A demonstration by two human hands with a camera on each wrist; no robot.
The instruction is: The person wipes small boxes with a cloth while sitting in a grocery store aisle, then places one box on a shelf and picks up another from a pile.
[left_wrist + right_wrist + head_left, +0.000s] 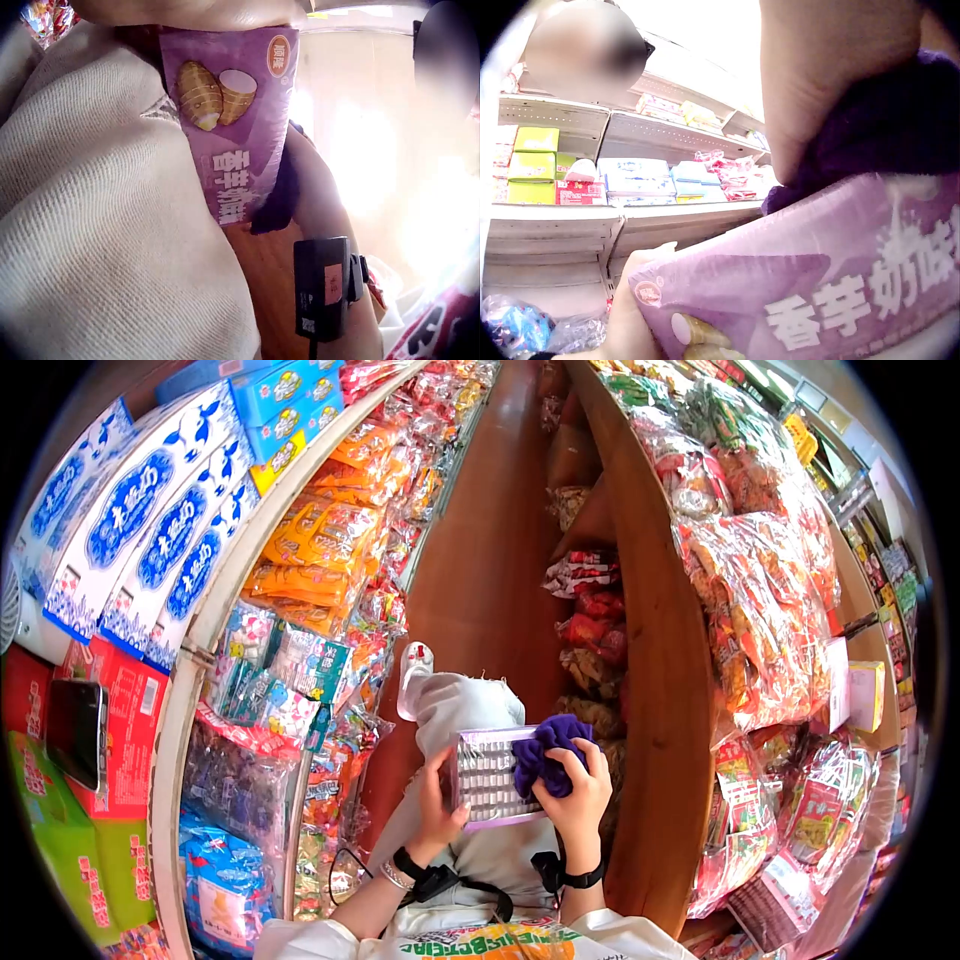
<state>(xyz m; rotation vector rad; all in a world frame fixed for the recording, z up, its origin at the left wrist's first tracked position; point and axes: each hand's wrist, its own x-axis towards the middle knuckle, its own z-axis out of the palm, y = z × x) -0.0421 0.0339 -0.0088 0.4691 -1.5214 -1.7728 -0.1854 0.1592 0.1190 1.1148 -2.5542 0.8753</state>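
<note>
A purple snack box with taro pictures on its side is over the person's lap. Rows of small light pieces show on its upward face in the head view. The left hand grips the box at its left end, thumb along the near edge. In the right hand is a bunched dark purple cloth, which lies against the right part of that face and covers it. The left wrist view shows the printed side close by the trouser leg. From the right wrist, the cloth bulges under the palm.
Shelves of bagged snacks line the left, and a wooden shelf edge runs along the right with bagged goods. A phone rests on red and green cartons. Brown floor stretches ahead between them.
</note>
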